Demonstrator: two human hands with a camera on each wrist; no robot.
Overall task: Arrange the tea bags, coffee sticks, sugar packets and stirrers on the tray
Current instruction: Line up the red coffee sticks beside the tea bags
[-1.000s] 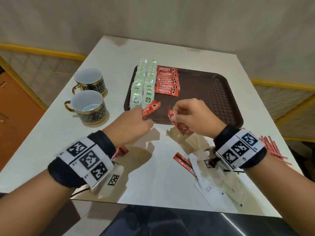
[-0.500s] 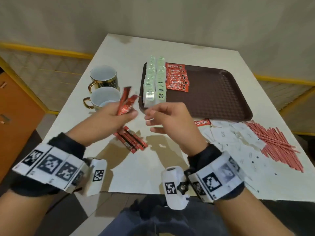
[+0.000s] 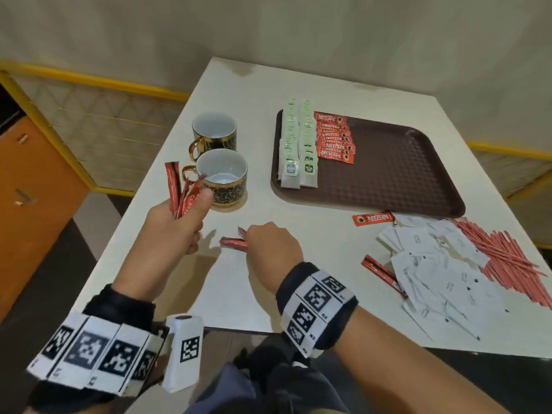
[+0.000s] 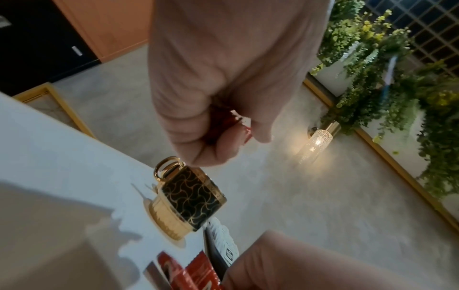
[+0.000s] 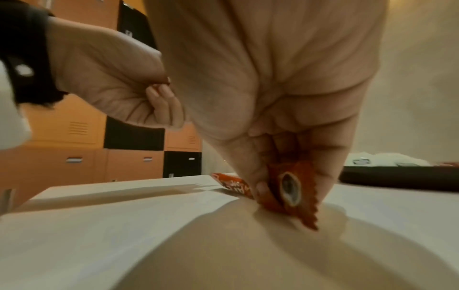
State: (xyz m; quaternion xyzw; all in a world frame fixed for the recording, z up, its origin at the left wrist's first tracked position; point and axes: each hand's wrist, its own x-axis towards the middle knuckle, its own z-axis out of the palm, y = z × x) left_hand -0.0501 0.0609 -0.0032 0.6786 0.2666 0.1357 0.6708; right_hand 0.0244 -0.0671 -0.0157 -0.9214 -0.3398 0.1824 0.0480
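My left hand (image 3: pixel 179 222) grips a bunch of red coffee sticks (image 3: pixel 176 189) upright, just left of the nearer cup. My right hand (image 3: pixel 268 243) is down on the table and pinches red coffee sticks (image 3: pixel 234 242) lying there; in the right wrist view its fingertips (image 5: pixel 261 188) clamp a stick (image 5: pixel 290 188) against the tabletop. The brown tray (image 3: pixel 403 174) holds two rows of green tea bags (image 3: pixel 298 144) and a row of coffee sticks (image 3: pixel 336 138) at its left end. White sugar packets (image 3: pixel 442 264) and red stirrers (image 3: pixel 513 258) lie on the table at the right.
Two black-and-gold cups (image 3: pixel 222 177) stand left of the tray, the nearer one close to my left thumb. One coffee stick (image 3: pixel 373 218) lies below the tray's front rim, another (image 3: pixel 383 274) beside the sugar packets. The table's left edge is close to my left hand.
My left hand has lifted its sticks up and left beside the cup. My right hand has dropped to the table and taken hold of the sticks lying there.
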